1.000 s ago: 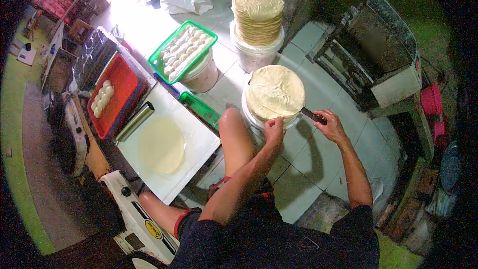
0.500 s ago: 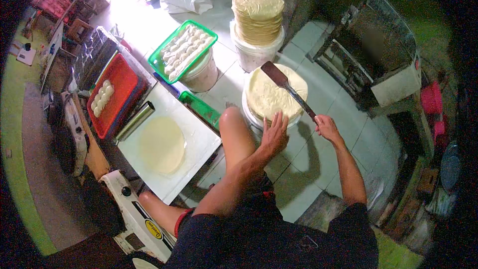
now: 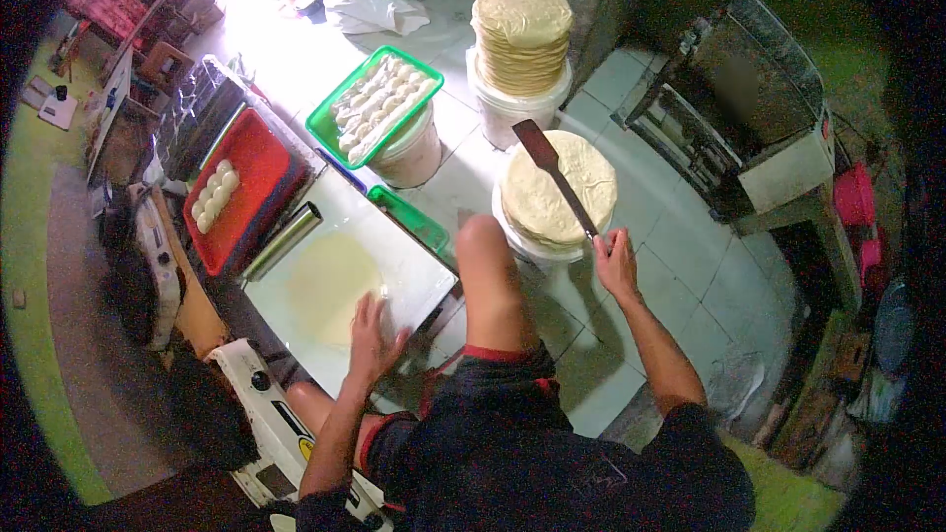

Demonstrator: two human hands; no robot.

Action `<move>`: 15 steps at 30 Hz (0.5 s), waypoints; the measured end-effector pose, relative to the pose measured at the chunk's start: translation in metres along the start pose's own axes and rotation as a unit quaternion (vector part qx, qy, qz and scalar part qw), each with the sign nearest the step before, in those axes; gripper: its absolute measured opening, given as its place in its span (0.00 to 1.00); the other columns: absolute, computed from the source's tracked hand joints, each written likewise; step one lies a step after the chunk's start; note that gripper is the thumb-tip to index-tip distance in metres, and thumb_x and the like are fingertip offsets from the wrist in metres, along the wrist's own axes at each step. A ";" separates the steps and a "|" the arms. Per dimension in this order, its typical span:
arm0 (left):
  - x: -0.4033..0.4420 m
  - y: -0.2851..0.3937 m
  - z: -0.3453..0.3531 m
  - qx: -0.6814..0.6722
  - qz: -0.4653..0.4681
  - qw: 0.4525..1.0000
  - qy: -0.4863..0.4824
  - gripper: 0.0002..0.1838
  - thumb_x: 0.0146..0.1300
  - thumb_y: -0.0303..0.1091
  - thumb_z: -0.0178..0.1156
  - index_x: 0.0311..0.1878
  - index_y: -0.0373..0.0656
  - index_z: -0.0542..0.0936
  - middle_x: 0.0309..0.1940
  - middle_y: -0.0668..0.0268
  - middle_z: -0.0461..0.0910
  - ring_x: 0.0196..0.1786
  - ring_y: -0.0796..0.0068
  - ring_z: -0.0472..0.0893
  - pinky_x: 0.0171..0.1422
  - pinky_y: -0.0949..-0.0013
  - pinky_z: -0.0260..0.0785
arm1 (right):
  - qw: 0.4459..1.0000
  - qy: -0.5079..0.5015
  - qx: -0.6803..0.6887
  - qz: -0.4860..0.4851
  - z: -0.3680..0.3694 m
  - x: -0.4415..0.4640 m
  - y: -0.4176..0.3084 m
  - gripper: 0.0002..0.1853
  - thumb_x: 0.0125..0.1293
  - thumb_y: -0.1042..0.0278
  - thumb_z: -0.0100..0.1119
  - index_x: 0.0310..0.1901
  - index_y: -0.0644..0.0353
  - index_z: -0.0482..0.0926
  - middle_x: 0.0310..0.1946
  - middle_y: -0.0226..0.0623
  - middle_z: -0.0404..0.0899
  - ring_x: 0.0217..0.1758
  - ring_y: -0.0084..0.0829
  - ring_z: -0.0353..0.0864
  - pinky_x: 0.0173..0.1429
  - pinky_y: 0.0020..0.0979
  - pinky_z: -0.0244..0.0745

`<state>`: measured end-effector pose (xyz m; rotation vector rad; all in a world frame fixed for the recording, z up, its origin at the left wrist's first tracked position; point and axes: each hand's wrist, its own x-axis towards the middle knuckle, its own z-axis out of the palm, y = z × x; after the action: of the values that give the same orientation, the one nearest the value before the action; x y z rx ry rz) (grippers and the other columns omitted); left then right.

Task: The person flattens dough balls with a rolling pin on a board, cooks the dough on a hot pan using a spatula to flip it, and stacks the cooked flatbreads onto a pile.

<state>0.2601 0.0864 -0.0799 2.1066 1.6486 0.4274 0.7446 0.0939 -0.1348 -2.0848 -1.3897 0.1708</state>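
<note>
My right hand (image 3: 618, 268) grips the handle of a dark brown spatula (image 3: 537, 146), whose flat blade lies over a stack of round flatbreads (image 3: 591, 167) on a white bucket (image 3: 537, 254). I cannot tell whether the blade touches the top one. With fingers spread, my left hand (image 3: 373, 343) is at the near edge of a thin rolled-out dough round (image 3: 325, 281). That round lies on a white board (image 3: 419, 281). Beside the dough, at the board's left side, rests a metal rolling pin (image 3: 284, 242).
A red tray (image 3: 251, 153) with several dough balls (image 3: 215, 195) stands left of the board. Ahead, a green tray (image 3: 434, 79) of dough pieces sits on a bucket (image 3: 409, 153). A taller flatbread stack (image 3: 522, 44) is behind. A metal-framed appliance (image 3: 734, 99) stands right.
My left hand has left the flatbread stack and moved left to the dough round on the board. My right hand, still holding the spatula, has shifted slightly left.
</note>
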 end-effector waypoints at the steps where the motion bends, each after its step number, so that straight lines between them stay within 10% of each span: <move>1: -0.021 -0.022 -0.002 0.057 -0.003 0.998 -0.027 0.33 0.58 0.36 0.68 0.66 0.37 0.69 0.73 0.44 0.63 0.74 0.37 0.62 0.75 0.38 0.56 | 0.996 0.049 -0.051 -0.055 0.007 0.001 0.001 0.14 0.72 0.61 0.60 0.49 0.62 0.74 0.37 0.48 0.77 0.42 0.45 0.79 0.46 0.42 0.73; 8: -0.029 -0.125 -0.032 0.212 0.023 0.971 -0.110 0.25 0.67 0.36 0.57 0.62 0.31 0.68 0.59 0.44 0.72 0.61 0.44 0.75 0.74 0.32 0.53 | 0.978 -0.111 0.139 -0.112 -0.008 0.005 -0.157 0.13 0.69 0.67 0.59 0.52 0.63 0.76 0.45 0.46 0.78 0.48 0.42 0.80 0.56 0.41 0.74; 11: 0.019 -0.149 -0.076 0.176 -0.036 0.983 -0.027 0.24 0.72 0.40 0.52 0.62 0.31 0.65 0.33 0.47 0.83 0.41 0.43 0.83 0.73 0.31 0.53 | 0.921 -0.250 0.212 -0.211 0.031 0.003 -0.223 0.09 0.66 0.68 0.63 0.43 0.64 0.84 0.40 0.44 0.85 0.45 0.41 0.84 0.53 0.37 0.77; 15: 0.114 -0.167 -0.189 0.333 0.003 0.919 0.210 0.16 0.70 0.39 0.53 0.55 0.40 0.72 0.28 0.56 0.82 0.34 0.52 0.84 0.75 0.25 0.41 | 0.871 -0.387 0.211 -0.219 0.116 -0.007 -0.324 0.10 0.65 0.63 0.63 0.38 0.61 0.87 0.35 0.49 0.85 0.41 0.45 0.86 0.49 0.39 0.78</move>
<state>0.0564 0.2574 -0.0049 2.6341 2.2827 0.3694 0.4358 0.2195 -0.0486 -1.3131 -2.0090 1.1048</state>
